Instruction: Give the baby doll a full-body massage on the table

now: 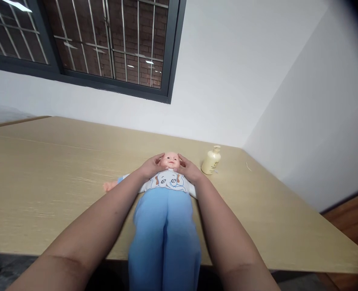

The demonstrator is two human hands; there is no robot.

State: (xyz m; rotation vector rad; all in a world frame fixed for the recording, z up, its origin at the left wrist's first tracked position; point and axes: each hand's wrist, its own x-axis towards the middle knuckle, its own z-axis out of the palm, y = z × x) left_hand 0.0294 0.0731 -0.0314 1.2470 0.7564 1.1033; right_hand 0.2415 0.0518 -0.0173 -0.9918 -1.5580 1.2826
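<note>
A baby doll (pixel 167 180) lies face up on the table, its head away from me. It wears a white top with an elephant face printed on it and light blue trousers (pixel 167 226), whose legs reach past the front edge. My left hand (pixel 152 166) cups one side of the doll's head, thumb near the chin. On the other side my right hand (pixel 189 169) does the same, fingers curved along the cheek. Between the two hands the doll's face (pixel 170 161) stays visible. One doll hand (pixel 110 186) pokes out left of my left forearm.
A cream pump bottle (pixel 211 162) stands upright to the right of the doll. Farther right a thin pale strand (pixel 248 166) lies on the wooden table (pixel 70 161). White walls (pixel 221 81) and a barred window (pixel 106 40) rise behind the table.
</note>
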